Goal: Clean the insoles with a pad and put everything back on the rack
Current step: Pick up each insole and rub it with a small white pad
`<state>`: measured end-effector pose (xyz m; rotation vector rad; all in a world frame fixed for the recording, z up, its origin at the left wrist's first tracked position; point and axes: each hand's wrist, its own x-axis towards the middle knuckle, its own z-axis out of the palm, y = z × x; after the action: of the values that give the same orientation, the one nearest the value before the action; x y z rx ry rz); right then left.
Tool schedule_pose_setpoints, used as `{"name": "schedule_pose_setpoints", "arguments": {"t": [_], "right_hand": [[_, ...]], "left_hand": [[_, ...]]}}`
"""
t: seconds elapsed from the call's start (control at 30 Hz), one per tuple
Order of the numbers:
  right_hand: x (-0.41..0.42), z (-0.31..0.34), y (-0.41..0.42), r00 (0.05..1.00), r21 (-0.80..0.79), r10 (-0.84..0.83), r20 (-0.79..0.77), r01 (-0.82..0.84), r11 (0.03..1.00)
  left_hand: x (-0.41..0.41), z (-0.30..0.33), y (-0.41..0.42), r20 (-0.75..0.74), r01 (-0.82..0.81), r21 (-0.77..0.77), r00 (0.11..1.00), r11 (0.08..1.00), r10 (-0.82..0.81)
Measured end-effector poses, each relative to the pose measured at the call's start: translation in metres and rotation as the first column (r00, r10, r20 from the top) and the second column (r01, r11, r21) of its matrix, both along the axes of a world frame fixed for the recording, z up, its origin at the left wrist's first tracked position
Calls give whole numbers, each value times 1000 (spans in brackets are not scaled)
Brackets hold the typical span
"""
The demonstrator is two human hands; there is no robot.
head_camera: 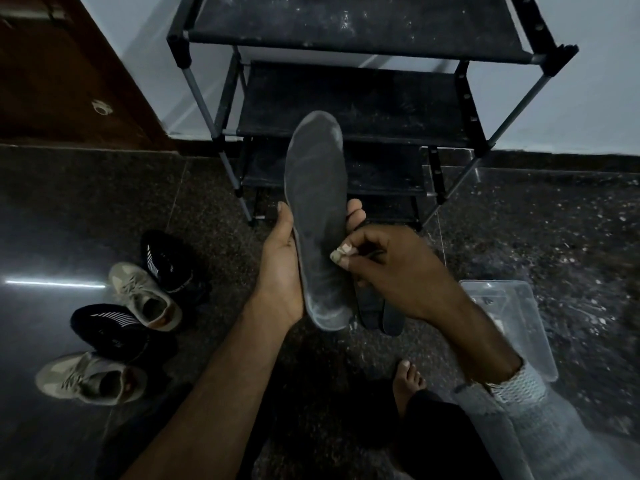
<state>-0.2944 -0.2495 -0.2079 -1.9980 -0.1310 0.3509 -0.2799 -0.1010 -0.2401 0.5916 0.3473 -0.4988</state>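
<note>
Left grip curls round the insole, held upright at centre; right grip pinches a pad against it. Rack stands at 12 o'clock, shoes at 9.

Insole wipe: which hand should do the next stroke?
Right. The right hand already pinches the pad against the grey insole; the left hand is occupied gripping that insole.

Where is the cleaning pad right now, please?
In the head view, centre frame: the right hand pinches the pad against the grey insole.
</note>
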Motion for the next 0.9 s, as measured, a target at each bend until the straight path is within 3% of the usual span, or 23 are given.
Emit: {"name": "schedule_pose_setpoints", "arguments": {"t": [0.17, 0.27, 0.37, 0.5, 0.57, 0.67, 0.73, 0.8, 0.9], "right_hand": [[0, 2, 5, 958, -160, -71, 278, 120, 980], [-1, 5, 13, 925, -273, 0, 379, 111, 956], [-3, 7, 18, 953, -383, 186, 241, -83, 920], [-6, 15, 14, 905, -344, 408, 118, -348, 872], [-6, 13, 16, 920, -339, 363, 146, -298, 892], [-8, 6, 23, 949, -329, 158, 272, -62, 942], [-8, 4, 28, 938, -334, 107, 331, 10, 942], [-8, 5, 28, 935, -335, 175, 308, -65, 940], [-8, 12, 20, 920, -300, 366, 140, -313, 901]], "left_hand": [[1, -4, 1, -5, -25, 7, 1000, 1000, 25], [0, -3, 1, -8, -6, 9, 1000, 1000, 6], [1, -3, 2, -30, -17, 32, 999, 999, 18], [2, -2, 2, -33, -76, 52, 996, 996, 77], [1, -2, 2, -31, -61, 43, 998, 997, 62], [-1, -3, 0, -38, 4, 38, 999, 999, -2], [-1, -3, 0, -41, 19, 61, 999, 998, -16], [-1, -2, 0, -40, 15, 56, 999, 998, -13], [0, -1, 1, -40, -38, 72, 998, 997, 41]]}}
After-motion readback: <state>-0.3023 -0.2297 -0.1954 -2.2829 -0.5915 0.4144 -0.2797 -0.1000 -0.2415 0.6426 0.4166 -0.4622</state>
